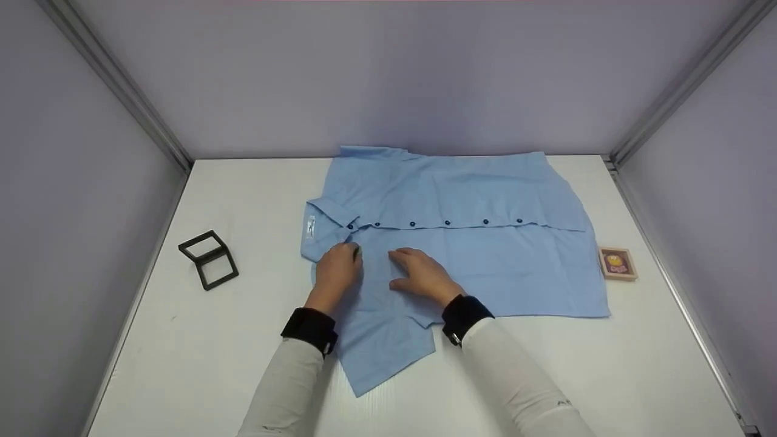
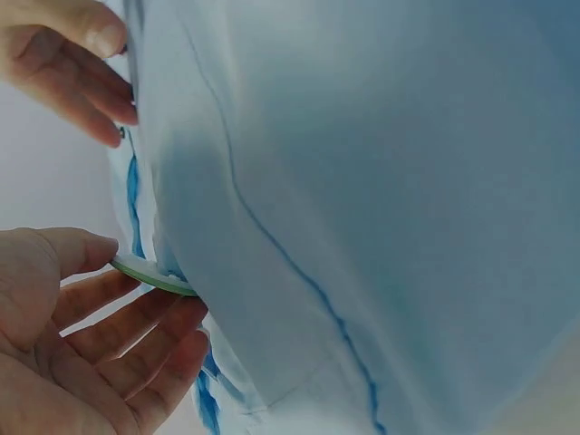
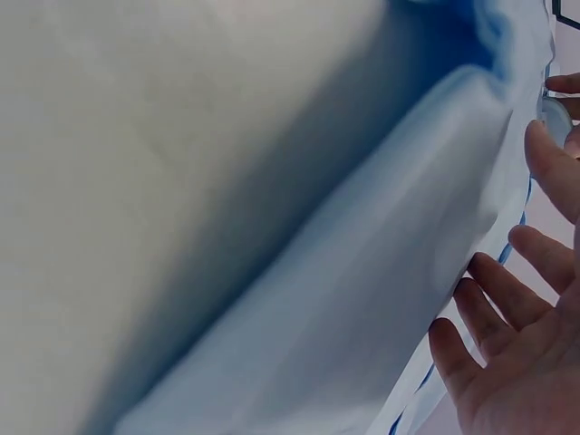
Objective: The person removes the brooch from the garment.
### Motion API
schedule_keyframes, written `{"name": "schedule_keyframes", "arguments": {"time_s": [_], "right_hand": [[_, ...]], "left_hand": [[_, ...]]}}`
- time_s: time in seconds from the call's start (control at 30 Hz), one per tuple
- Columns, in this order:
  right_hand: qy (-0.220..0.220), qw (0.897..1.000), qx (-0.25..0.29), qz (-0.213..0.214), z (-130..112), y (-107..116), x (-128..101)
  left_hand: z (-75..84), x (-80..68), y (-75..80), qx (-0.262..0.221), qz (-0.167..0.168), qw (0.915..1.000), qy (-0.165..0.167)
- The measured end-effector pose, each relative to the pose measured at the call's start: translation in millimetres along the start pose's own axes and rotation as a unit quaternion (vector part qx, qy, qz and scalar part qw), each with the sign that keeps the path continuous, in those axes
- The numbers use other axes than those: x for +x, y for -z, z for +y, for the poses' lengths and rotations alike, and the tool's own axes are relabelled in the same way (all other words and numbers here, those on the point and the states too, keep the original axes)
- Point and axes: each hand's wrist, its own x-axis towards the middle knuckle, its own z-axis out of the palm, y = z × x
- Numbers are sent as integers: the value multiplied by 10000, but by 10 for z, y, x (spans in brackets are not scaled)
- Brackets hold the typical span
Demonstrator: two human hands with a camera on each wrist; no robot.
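Lying buttoned across the white table (image 1: 546, 376), the blue short-sleeved shirt (image 1: 485, 267) runs its length left to right, collar leftward. The left hand (image 1: 337, 272) pinches the collar-side placket; the right hand (image 1: 424, 274) presses flat. The left wrist view shows the thumb (image 2: 54, 258) and fingers nipping a thin pale edge; the right wrist view shows straight fingers (image 3: 494, 304). Best keep the cloth taut.

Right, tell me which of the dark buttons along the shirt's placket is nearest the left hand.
The leftmost button, at the collar end of the row on the blue shirt. It sits just above the left hand; the other buttons run off to the right.
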Motion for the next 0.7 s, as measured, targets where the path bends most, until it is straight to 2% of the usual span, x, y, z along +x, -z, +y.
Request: {"name": "schedule_keyframes", "arguments": {"time_s": [0.33,0.5,0.7], "right_hand": [[92,9999,5,70,6,11,-2],[80,9999,-39,66,21,-5,4],[147,9999,-33,68,43,-14,13]], "left_hand": [[-37,-9,40,-683,-52,9976,123],[-42,0,33,-763,-172,9968,132],[-49,10,19,-745,10,9972,41]]}}
